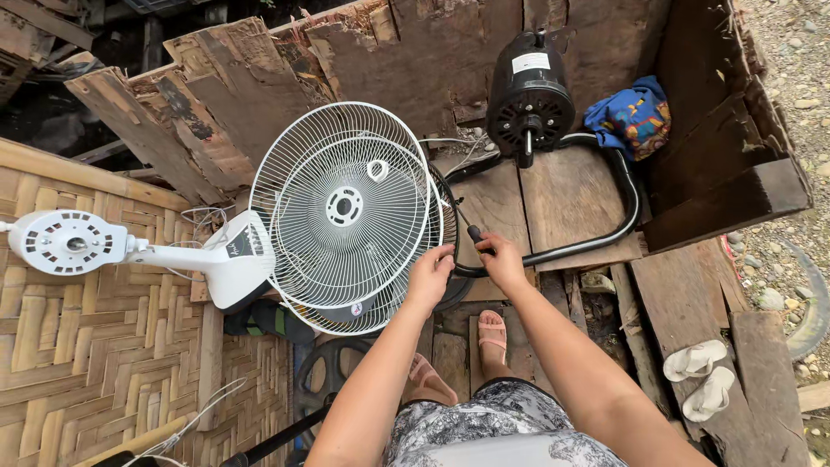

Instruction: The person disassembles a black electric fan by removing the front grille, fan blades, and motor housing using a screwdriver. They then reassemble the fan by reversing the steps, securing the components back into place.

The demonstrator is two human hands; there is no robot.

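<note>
**Fan parts on plank floor: hands at the grilles**

Item 1. Left hand [430, 275]: fingers curled over the rim of the white grilles [350, 212] at about 4 o'clock on their circle; grip closed on the wire edge.

Item 2. Right hand [501, 259]: just beside the left, at its 3 o'clock; grip clamped on a dark-handled tool [475, 234] (blade end too thin to make out), which points toward 11 o'clock.

Item 3. White grilles: two, stacked and overlapping, lying flat at frame centre, with a black grille [449, 218] showing behind their right edge.

Item 4. Black motor [529, 95]: at 1 o'clock from the grilles, shaft facing the camera, seated in a curved black tube frame [629, 186].

Item 5. White fan body [216, 255]: at 9 o'clock from the grilles, touching their left rim; its round head [67, 242] lies on a woven mat [86, 355].

Item 6. Blue cloth [629, 117]: at 3 o'clock from the motor, against broken boards [216, 95].

Item 7. Pale sandals [705, 376]: a loose pair at 4 o'clock, well apart from the hands. The person's own feet wear pink sandals [491, 333].
</note>
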